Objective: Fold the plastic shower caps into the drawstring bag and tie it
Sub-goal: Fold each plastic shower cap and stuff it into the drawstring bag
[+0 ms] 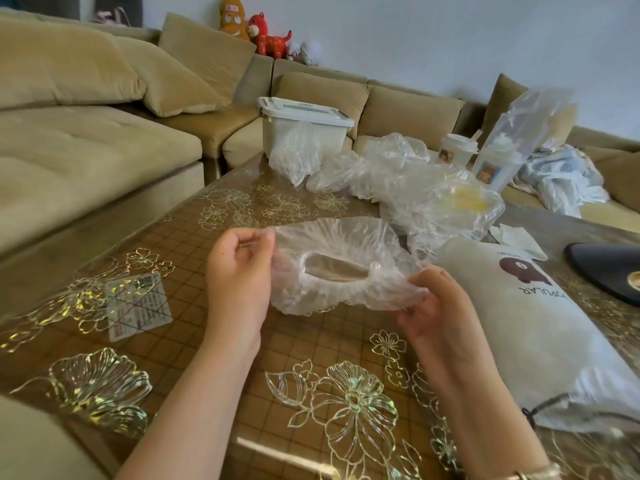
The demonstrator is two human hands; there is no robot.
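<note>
Clear crinkled plastic shower cap [343, 268] held above the surface, long axis 9-to-3. Left hand [239, 268] pinches its 9 o'clock rim, right hand [436, 306] its 3 o'clock rim. Grey drawstring bag [540, 327] lies at 3 o'clock, nearer the right hand.

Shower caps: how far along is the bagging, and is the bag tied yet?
Done: hard to say; the drawstring bag lies bulging on the table, its contents unseen. In hand: left hand and right hand pinch opposite edges of one shower cap, spread open, unfolded. Left: a heap of loose caps behind it, and the cord looks untied.
</note>
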